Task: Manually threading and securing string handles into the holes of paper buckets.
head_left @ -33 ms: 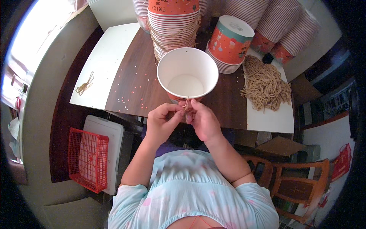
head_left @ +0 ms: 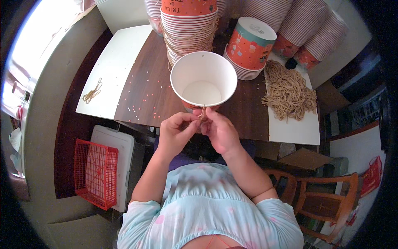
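In front of me an orange paper bucket with a white inside (head_left: 185, 81) stands on the brown table (head_left: 153, 74), its open mouth tilted toward me. A short piece of tan cord (head_left: 203, 111) comes over its near rim. My left hand (head_left: 179, 129) is closed, with thumb and forefinger pinching the cord just below the rim. On the other side of the cord, my right hand (head_left: 223, 130) also has its fingers closed on it. The fingers partly cover the cord, so any knot is hidden.
Behind the bucket rises a tall stack of nested buckets (head_left: 188, 33) with cords hanging along it. Upside-down buckets (head_left: 248, 47) stand at back right. A heap of tan cords (head_left: 290, 91) lies at right, a small cord bundle (head_left: 93, 92) at left. Small paper dots dot the table.
My right hand has shifted very slightly to the left, closer to the cord. The bucket and my left hand look almost the same.
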`<move>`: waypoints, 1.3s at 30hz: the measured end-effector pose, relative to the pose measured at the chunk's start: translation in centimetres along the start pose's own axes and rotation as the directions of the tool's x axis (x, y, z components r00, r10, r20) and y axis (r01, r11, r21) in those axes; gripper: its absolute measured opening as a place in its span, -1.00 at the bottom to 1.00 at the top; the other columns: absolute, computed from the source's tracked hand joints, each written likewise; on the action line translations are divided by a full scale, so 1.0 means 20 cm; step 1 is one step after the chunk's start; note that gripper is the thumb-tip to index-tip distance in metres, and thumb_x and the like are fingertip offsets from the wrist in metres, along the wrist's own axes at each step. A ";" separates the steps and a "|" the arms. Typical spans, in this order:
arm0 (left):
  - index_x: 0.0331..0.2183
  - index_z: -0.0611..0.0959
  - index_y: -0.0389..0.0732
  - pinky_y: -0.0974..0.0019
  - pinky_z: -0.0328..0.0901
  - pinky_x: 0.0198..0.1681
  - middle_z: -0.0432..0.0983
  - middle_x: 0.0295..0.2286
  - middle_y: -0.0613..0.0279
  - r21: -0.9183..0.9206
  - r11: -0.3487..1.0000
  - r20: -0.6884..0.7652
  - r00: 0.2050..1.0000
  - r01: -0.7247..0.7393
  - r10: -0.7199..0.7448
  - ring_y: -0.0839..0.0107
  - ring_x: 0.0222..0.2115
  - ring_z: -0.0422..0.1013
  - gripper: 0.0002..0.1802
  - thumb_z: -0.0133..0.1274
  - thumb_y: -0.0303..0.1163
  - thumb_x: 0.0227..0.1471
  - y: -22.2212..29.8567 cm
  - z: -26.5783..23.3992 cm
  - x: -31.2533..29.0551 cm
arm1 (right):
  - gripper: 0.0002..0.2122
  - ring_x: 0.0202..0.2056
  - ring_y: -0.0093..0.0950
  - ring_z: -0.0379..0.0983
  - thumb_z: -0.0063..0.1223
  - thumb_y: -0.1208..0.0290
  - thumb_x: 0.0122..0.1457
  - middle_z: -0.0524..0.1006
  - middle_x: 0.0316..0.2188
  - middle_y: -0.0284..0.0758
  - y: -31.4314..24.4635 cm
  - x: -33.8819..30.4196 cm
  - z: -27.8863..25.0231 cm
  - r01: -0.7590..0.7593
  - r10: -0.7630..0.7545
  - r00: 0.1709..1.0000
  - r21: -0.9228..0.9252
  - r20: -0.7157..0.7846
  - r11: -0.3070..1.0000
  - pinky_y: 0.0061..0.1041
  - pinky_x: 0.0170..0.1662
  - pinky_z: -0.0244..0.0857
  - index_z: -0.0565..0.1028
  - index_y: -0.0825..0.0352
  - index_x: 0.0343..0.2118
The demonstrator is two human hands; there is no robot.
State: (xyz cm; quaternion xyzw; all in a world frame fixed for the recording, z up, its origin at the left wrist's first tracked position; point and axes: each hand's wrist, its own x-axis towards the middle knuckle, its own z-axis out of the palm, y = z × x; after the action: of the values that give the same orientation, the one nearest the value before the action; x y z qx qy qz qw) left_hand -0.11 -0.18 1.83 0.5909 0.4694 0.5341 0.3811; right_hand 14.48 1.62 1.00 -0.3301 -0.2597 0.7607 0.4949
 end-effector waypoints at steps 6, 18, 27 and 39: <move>-0.41 0.61 -0.35 0.57 0.31 -0.47 0.53 -0.53 0.35 -0.113 0.988 0.005 0.995 0.102 -0.102 0.69 -0.54 0.39 -0.92 0.12 -0.54 -0.03 -0.02 -0.02 0.00 | -0.80 -0.49 -0.70 0.33 -0.06 0.29 0.21 0.53 -0.37 -0.44 0.04 0.05 -0.03 -0.029 0.016 0.995 0.132 0.097 0.991 -0.68 -0.42 0.19 0.50 0.28 -0.26; -0.42 0.61 -0.33 0.59 0.26 -0.48 0.51 -0.53 0.37 0.011 1.000 -0.036 0.999 0.008 -0.008 0.71 -0.54 0.35 -0.94 0.12 -0.60 -0.06 -0.04 0.01 0.05 | -0.84 -0.48 -0.67 0.39 0.14 0.36 0.09 0.55 -0.51 -0.38 0.02 0.01 -0.05 0.303 -0.423 0.903 -0.599 -0.067 0.741 -0.60 -0.38 0.29 0.55 0.37 -0.41; -0.39 0.60 -0.35 0.56 0.33 -0.42 0.54 -0.49 0.35 0.096 0.995 0.004 1.000 0.011 -0.011 0.66 -0.49 0.40 -0.92 0.10 -0.61 -0.04 -0.02 0.00 0.06 | -0.87 -0.52 -0.35 0.42 0.21 0.47 -0.08 0.46 -0.56 -0.28 -0.02 0.02 -0.04 0.402 -0.702 0.698 -0.889 0.143 0.218 -0.39 -0.43 0.30 0.45 0.35 -0.56; -0.34 0.60 -0.34 0.61 0.23 -0.50 0.53 -0.52 0.33 -0.284 0.898 0.195 0.937 0.336 -0.289 0.70 -0.54 0.34 -0.81 0.07 -0.39 0.08 0.02 -0.05 0.02 | -0.87 -0.46 -0.27 0.39 0.17 0.46 -0.08 0.43 -0.47 -0.28 -0.09 0.03 -0.05 0.425 -0.726 0.612 -0.904 0.315 -0.034 -0.31 -0.35 0.23 0.43 0.31 -0.49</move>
State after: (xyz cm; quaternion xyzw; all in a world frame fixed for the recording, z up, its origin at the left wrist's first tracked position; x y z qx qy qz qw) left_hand -1.00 0.04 2.51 0.4774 0.4382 0.4882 0.5847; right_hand 16.11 2.82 1.43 -0.5025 -0.6957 0.1172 0.4998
